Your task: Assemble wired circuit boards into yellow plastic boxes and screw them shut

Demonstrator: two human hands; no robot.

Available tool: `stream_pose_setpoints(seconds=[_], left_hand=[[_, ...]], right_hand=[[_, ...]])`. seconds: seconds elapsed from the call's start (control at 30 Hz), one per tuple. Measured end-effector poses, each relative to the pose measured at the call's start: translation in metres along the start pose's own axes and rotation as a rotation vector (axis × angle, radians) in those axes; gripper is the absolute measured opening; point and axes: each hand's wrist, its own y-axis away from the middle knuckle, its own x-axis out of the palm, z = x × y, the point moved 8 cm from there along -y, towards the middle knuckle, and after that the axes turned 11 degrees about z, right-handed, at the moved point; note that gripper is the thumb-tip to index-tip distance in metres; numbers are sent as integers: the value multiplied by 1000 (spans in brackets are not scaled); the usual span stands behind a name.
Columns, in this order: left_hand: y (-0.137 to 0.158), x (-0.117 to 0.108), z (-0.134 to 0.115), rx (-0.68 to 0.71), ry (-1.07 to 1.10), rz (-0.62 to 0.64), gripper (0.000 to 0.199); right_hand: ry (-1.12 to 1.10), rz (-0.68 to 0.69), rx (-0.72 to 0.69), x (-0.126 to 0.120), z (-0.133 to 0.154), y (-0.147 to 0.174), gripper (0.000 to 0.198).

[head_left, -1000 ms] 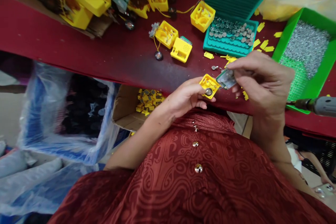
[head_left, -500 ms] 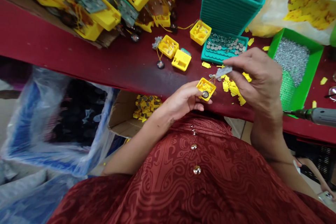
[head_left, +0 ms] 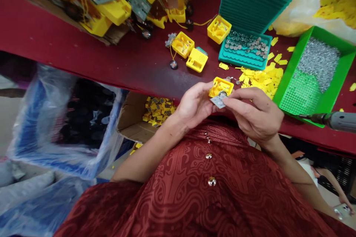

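Note:
My left hand [head_left: 196, 103] grips a small yellow plastic case [head_left: 221, 86], its hollow side facing up, just beyond the front edge of my shirt. Between the thumb and fingers of my right hand [head_left: 254, 113] is a grey circuit board [head_left: 218, 101], held at the case's near edge. A round dark part, partly covered, shows between board and case. On the table ahead lie an open yellow case [head_left: 183, 44] with a wired round speaker [head_left: 174, 64], a yellow case turned holes-up [head_left: 197, 60], and another open case [head_left: 219, 29].
A teal tray of button cells [head_left: 244, 57] lies before a teal tray stack [head_left: 244, 3]. Yellow tabs [head_left: 264, 79] are scattered beside a green basket of screws [head_left: 308, 98]. A power screwdriver [head_left: 333, 120] points in from the right. Heaped yellow cases [head_left: 116, 9] fill the back left; a carton [head_left: 130, 118] stands below.
My right hand has come left and down, bringing the circuit board from beyond the case to its near edge. The left hand still grips the case. The view has shifted slightly.

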Motion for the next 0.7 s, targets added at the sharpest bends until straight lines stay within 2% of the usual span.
stream_pose_setpoints(seconds=[0.13,0.37,0.6,0.7], left_hand=[[1,-2,3,12,-51,6,39],[-1,5,5,2,-191,28,45],[-2,7,6,-33,-230,41,33],[-2,9,6,-18,-172,47,31]], right_hand=[[22,-56,81,-14,-9,-7,17],[55,39,171,-24,-22,-32,14],[33,55,292,-25,-32,-27,16],[-1,24,328,-24,-39,-19,10]])
